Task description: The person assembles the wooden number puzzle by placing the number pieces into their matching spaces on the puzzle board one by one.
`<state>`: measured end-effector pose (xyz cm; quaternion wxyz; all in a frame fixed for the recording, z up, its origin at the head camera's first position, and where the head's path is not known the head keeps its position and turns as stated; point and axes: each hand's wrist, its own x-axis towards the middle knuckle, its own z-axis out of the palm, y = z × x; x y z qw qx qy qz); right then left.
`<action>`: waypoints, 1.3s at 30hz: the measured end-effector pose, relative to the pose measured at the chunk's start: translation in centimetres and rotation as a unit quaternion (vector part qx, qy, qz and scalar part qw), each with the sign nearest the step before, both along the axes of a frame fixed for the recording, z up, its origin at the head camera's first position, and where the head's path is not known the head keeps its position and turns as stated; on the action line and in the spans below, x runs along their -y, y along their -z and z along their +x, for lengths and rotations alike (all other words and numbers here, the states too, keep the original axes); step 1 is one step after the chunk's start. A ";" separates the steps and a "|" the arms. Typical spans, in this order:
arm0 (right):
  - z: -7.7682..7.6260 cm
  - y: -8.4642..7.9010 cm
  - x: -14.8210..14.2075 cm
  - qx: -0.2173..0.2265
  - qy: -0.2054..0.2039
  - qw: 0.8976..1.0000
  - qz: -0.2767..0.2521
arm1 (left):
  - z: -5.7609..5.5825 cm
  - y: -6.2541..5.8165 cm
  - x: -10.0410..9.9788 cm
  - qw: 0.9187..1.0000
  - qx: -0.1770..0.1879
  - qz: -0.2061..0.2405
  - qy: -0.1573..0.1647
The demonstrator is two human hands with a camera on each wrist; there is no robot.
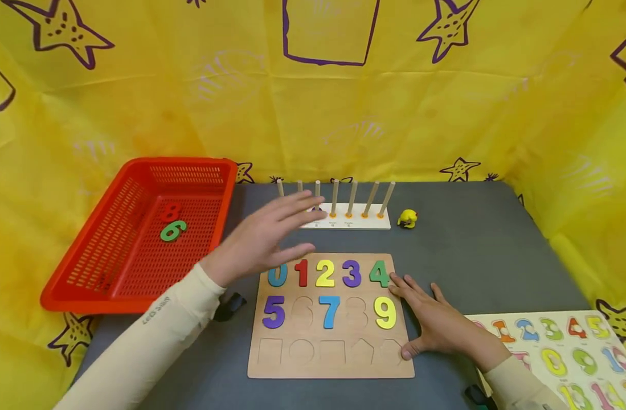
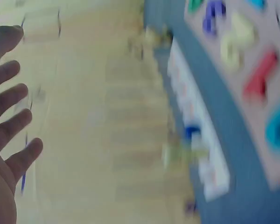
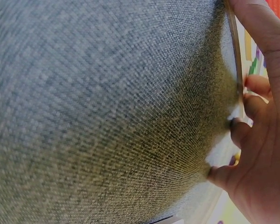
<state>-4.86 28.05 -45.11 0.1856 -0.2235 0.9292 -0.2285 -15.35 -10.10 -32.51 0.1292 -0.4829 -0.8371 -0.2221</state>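
A wooden number board (image 1: 302, 364) lies on the table, with coloured digits 0 to 4 in its top row. Below them sit a purple 5 (image 1: 274, 312), a blue 7 (image 1: 329, 311) and a yellow 9 (image 1: 385, 312), with bare outlines between; the bottom row shows bare shape outlines. My left hand (image 1: 266, 236) hovers over the board's upper left edge, fingers spread and holding nothing. At the board's right edge, my right hand (image 1: 436, 324) touches with fingertips and thumb, fingers extended. A green 6 (image 1: 173, 230) and a red 8 (image 1: 170, 212) lie in the red basket (image 1: 82, 296).
Behind the board stands a white base with wooden pegs (image 1: 352, 199), partly hidden by my left hand. A small yellow toy (image 1: 407, 218) sits beside it. Another number puzzle (image 1: 538, 336) lies at the right, under my right forearm. Yellow cloth (image 1: 313, 125) surrounds the table.
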 end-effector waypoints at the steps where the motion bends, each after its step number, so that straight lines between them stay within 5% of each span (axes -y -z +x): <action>1: 0.0 0.0 0.0 0.000 0.001 1.000 0.000 | -0.4 -0.5 1.4 1.000 -0.002 -0.001 -0.018; 6: 0.0 0.1 -0.2 0.005 0.003 1.000 0.004 | -3.4 -1.1 8.5 0.992 0.017 -0.015 -0.126; 12: -0.2 0.4 -0.3 0.005 0.001 1.000 0.005 | -7.2 0.6 16.6 0.969 0.090 -0.046 -0.224; 18: -0.1 0.7 -0.3 0.005 -0.001 1.000 -0.001 | -9.5 3.4 22.2 0.938 0.176 -0.105 -0.279; 25: -0.2 0.5 -0.1 0.012 -0.001 1.000 -0.002 | -10.9 6.1 25.3 0.911 0.244 -0.156 -0.295; 31: -0.4 0.1 0.0 0.006 0.002 1.000 0.000 | -11.5 7.6 26.3 0.907 0.269 -0.172 -0.275; 39: -0.4 0.1 0.0 0.011 0.003 1.000 -0.003 | -11.5 8.9 27.4 0.925 0.236 -0.182 -0.235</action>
